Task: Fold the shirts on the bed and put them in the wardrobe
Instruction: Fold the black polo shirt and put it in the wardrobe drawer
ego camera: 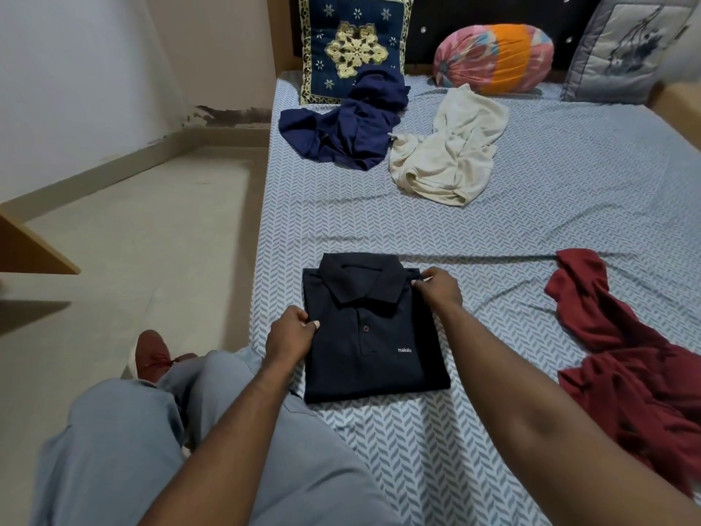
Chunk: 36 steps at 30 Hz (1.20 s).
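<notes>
A folded black polo shirt (pixel 373 336) lies flat near the bed's left edge, collar away from me. My left hand (pixel 290 337) pinches its left edge at mid height. My right hand (pixel 436 290) grips its upper right corner beside the collar. Further up the bed lie a crumpled navy shirt (pixel 349 125) and a crumpled cream shirt (pixel 447 153), side by side. A rumpled maroon shirt (pixel 622 358) sprawls at the right. No wardrobe is visible.
The bed (pixel 531 229) has a blue-and-white herringbone sheet. At the headboard stand a navy embroidered cushion (pixel 352 43), an orange-pink bolster (pixel 493 56) and a grey cushion (pixel 629 51). A wooden panel edge (pixel 34 248) juts in at left over the floor (pixel 151 241).
</notes>
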Tool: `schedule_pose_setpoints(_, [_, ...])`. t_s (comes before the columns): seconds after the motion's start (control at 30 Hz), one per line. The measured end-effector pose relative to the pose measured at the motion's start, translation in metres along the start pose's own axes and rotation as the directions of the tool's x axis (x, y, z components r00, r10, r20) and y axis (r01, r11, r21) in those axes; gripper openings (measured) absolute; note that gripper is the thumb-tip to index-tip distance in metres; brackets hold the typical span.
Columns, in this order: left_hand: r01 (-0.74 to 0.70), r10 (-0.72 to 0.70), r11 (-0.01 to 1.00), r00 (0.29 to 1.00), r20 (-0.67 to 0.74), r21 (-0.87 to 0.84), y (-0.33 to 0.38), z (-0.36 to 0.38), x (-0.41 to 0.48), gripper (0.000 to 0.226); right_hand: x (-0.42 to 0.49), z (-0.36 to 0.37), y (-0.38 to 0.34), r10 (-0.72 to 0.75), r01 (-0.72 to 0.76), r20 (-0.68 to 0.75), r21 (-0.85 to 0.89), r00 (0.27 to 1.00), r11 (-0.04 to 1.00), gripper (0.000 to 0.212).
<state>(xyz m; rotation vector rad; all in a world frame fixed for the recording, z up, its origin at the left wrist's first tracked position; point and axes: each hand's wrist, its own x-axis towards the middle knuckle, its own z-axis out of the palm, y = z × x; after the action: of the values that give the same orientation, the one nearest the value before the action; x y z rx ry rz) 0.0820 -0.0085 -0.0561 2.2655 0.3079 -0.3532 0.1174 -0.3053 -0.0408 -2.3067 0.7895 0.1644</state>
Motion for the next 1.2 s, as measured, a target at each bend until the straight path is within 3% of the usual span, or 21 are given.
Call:
schedule_pose_setpoints(0.2, [-0.012, 0.012, 1.000, 1.000, 0.009, 0.024, 0.001, 0.000, 0.013, 0.023, 0.016, -0.001, -0.008, 0.054, -0.054, -0.109, 0.004, 0.993, 0.999, 0.011])
schedule_pose_setpoints(0.33, [-0.009, 0.009, 0.999, 1.000, -0.003, 0.033, -0.001, 0.002, 0.012, 0.023, 0.016, 0.007, -0.010, 0.102, -0.104, -0.097, -0.019, 0.990, 0.994, 0.016])
schedule_pose_setpoints(0.5, [-0.007, 0.007, 1.000, 0.999, -0.037, 0.016, -0.002, 0.002, 0.009, 0.021, 0.015, 0.010, -0.014, 0.012, -0.019, -0.128, -0.053, 0.992, 0.998, 0.032])
schedule_pose_setpoints(0.6, [-0.019, 0.017, 0.999, 0.999, -0.047, -0.030, 0.003, 0.000, 0.008, 0.023, 0.012, 0.011, -0.012, -0.130, 0.120, -0.208, -0.059, 0.969, 0.991, 0.031])
schedule_pose_setpoints(0.7, [-0.068, 0.065, 0.997, 0.995, -0.079, -0.028, 0.009, -0.005, 0.016, 0.030, 0.013, 0.011, -0.012, -0.296, 0.290, -0.081, -0.080, 0.952, 0.954, 0.030])
schedule_pose_setpoints(0.77, [-0.124, 0.122, 0.992, 0.991, -0.050, -0.035, 0.014, -0.008, 0.022, 0.040, 0.018, 0.009, -0.014, -0.311, 0.313, 0.029, -0.103, 0.950, 0.944, 0.032])
schedule_pose_setpoints(0.87, [-0.245, 0.239, 0.968, 0.967, 0.090, 0.061, 0.015, -0.009, 0.028, 0.063, 0.051, 0.013, -0.006, -0.283, 0.306, 0.142, -0.179, 0.949, 0.935, 0.035])
schedule_pose_setpoints(0.93, [-0.258, 0.226, 0.952, 0.955, 0.195, 0.163, 0.015, -0.008, 0.029, 0.072, 0.065, 0.013, -0.007, -0.257, 0.295, 0.189, -0.211, 0.948, 0.932, 0.030])
schedule_pose_setpoints(1.03, [-0.228, 0.189, 0.945, 0.966, 0.178, 0.232, 0.022, -0.009, 0.037, 0.057, 0.043, -0.006, -0.034, -0.240, 0.290, 0.231, -0.219, 0.943, 0.932, 0.021])
schedule_pose_setpoints(1.2, [-0.185, 0.204, 0.958, 0.977, -0.066, 0.221, 0.039, -0.013, 0.065, 0.026, 0.044, -0.011, -0.038, -0.245, 0.307, 0.287, -0.193, 0.926, 0.932, 0.015])
